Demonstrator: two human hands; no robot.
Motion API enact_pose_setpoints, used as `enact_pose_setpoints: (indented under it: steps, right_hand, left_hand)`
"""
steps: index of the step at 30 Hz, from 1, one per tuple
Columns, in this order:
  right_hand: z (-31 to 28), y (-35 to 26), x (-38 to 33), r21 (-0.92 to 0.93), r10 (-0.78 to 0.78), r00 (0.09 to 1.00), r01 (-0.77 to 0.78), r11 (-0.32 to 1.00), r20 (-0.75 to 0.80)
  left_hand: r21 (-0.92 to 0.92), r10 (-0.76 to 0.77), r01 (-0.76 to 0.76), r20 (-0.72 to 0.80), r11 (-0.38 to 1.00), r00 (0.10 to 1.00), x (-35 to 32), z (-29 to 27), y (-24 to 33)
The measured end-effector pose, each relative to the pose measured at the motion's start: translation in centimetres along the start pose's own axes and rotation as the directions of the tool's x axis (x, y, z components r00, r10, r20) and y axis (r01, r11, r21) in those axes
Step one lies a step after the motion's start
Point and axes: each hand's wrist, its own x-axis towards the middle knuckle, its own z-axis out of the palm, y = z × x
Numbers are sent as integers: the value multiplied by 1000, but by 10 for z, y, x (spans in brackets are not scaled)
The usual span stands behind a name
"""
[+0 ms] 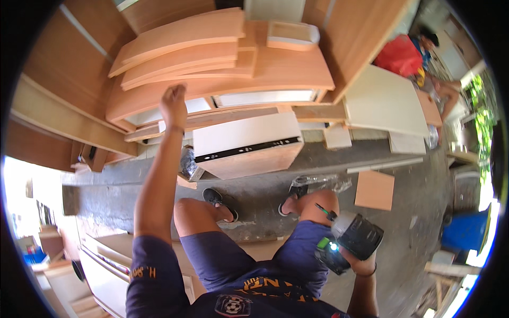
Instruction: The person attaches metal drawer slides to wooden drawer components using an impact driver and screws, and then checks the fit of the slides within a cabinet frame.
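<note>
My right hand [361, 263] grips a drill [358, 235] at four o'clock; my left hand [174, 103], at eleven, is curled (around anything, I can't tell). At twelve, the drawer [246, 132] already bears its black rail [247, 150]; whether it's fully fastened is unclear.

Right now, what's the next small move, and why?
Probably bring the left hand down onto the white-sided box to steady it: the right hand holds the drill off to the side, the box's black rail is exposed, and neither hand touches the box.
</note>
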Motion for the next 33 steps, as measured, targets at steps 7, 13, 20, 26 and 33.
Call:
enact_pose_setpoints:
  steps: [7, 13, 20, 26, 33]
  right_hand:
    - [59, 16, 17, 603, 4, 989, -95, 792, 151]
    - [66, 9, 15, 547, 7, 973, -135, 826, 230]
    - [61, 21, 3, 583, -9, 980, -112, 805, 200]
    - [55, 42, -1, 526, -60, 988, -25, 850, 145]
    - [47, 66, -4, 434, -83, 986, 11, 901, 146]
  left_hand:
    - [-392, -369, 917, 843, 77, 392, -248, -23, 148]
    - [-485, -226, 863, 864, -139, 449, -271, -28, 165]
    - [-497, -265, 868, 840, -24, 473, -283, -31, 173]
    - [-463, -321, 886, 836, 21, 445, -289, -25, 183]
    - [-392, -326, 902, 841, 183, 431, -293, -18, 181]
